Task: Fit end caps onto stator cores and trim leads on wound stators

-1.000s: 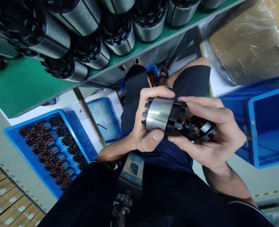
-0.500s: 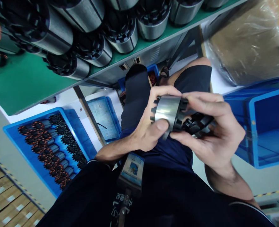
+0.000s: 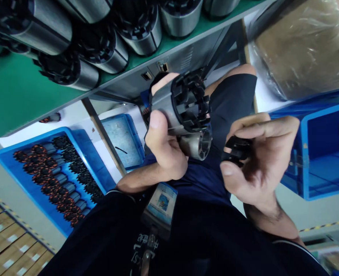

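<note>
My left hand [image 3: 167, 153] is wrapped round a silvery motor stator core [image 3: 165, 104], its thumb pressed on the steel side. A black toothed plastic end cap [image 3: 191, 101] covers the core's end that faces up and right. Just below, a second bare metal core [image 3: 196, 145] with an open slotted end also appears to be in this hand; its rear is hidden by the fingers. Apart to the right, my right hand [image 3: 258, 161] pinches black plastic end caps [image 3: 237, 149] between thumb and fingers. How many it holds, I cannot tell.
Several capped stator cores [image 3: 144, 36] stand along the green bench top [image 3: 11, 97]. A blue crate [image 3: 2, 153] at left holds rows of copper-wound parts. Another blue crate [image 3: 305, 153] is at right, below a plastic-wrapped carton [image 3: 295, 50]. A blue lidded box [image 3: 120, 134] lies under the bench.
My hands have moved apart; the right one has drawn away from the core with black caps. My left hand has shifted left and tilted, showing the capped end and the second core.
</note>
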A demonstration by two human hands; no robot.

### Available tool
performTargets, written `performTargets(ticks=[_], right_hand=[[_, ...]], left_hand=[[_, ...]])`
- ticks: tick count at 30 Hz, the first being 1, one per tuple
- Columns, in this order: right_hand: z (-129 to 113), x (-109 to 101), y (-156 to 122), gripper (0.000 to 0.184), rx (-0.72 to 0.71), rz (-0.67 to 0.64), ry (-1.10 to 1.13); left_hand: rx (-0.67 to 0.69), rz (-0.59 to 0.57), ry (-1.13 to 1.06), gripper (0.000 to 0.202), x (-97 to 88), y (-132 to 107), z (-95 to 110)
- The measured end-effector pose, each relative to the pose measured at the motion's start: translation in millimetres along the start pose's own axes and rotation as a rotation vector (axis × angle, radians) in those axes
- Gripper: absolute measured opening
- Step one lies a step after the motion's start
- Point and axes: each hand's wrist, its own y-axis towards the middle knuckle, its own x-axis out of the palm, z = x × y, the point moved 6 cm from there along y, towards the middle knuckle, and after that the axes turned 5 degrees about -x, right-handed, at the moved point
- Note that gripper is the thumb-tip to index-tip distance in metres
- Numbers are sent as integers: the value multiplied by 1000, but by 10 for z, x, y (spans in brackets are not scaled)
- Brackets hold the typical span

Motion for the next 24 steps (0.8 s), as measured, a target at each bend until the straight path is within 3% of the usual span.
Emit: performTargets(ticks=[3,5,9,14,18,21,24], right_hand=[[-35,49,14,40,-106,4,-104],[-37,69,11,33,-145,73,-136],[-12,103,18,16,-91,236,-77],[78,288,101,10,-26,390,77],[183,363,98,42,-103,581,-43],[248,372,67,42,-199,513,-114],[309,319,-4,36,-299,372,-91]], left_hand=[[167,127,-97,53,23,-5,24],[162,151,-113,64,51,23,-29],[181,148,-111,80,67,69,-66],[216,132,-106,68,60,66,-65],[334,94,-198,81,64,75,-22],[407,118,-294,96,36,89,41],[427,160,-211,93,20,89,127]])
